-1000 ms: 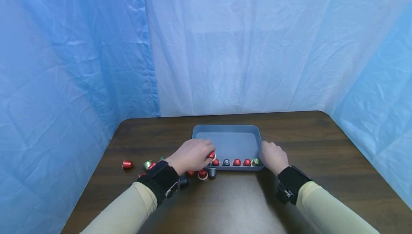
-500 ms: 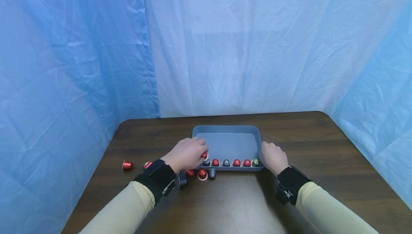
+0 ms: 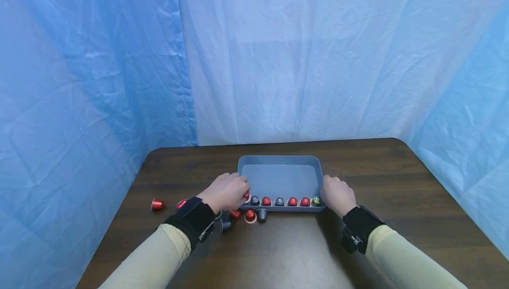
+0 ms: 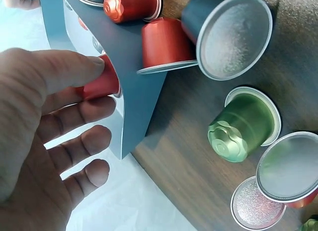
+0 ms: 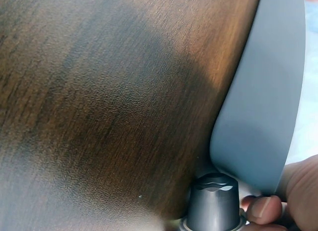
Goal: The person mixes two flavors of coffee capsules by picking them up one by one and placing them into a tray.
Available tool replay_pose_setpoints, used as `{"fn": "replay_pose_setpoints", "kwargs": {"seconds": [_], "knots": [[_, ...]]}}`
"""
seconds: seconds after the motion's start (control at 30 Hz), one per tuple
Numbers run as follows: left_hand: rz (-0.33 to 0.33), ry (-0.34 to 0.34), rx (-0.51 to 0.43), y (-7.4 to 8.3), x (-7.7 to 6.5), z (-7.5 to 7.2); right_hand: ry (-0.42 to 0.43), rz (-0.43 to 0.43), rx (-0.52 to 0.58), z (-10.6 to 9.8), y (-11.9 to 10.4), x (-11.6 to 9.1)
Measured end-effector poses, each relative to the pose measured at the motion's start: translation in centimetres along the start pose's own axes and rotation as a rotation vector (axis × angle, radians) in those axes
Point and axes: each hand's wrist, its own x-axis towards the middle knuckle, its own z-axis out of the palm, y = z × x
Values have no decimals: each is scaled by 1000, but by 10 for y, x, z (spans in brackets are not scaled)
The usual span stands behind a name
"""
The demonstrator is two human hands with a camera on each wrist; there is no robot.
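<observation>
My left hand (image 3: 224,192) pinches a red coffee capsule (image 4: 103,81) between thumb and index finger, just inside the near left corner of a blue-grey tray (image 3: 278,157). Its other fingers are spread and loosely bent. To the right of that capsule, several more stand in a row along the tray's near wall: a dark one (image 3: 255,200), a red one (image 3: 266,201), others, and a green one (image 3: 316,200) at the right end. My right hand (image 3: 338,193) grips the tray's right side, fingers curled at its wall. A black capsule (image 5: 213,203) stands beside those fingers in the right wrist view.
Loose capsules lie on the dark wooden table (image 3: 397,183) left of and before the tray: a red one (image 3: 157,204), a green one (image 4: 243,124), a dark one (image 4: 233,37) and several others. A dark capsule (image 3: 262,214) stands against the tray's front. Blue sheeting (image 3: 294,59) hangs behind.
My left hand has moved left along the row with the red capsule and lowered it to the near left corner, uncovering the dark capsule beside it. The right hand has stayed put.
</observation>
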Motion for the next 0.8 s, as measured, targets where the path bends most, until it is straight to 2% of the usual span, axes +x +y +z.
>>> {"fn": "replay_pose_setpoints", "kwargs": {"seconds": [0.43, 0.8], "knots": [[-35, -63, -11, -5, 4, 9, -5, 10, -2, 0, -1, 0], [-76, -133, -119, -3, 7, 6, 13, -1, -1, 1, 0, -1]]}}
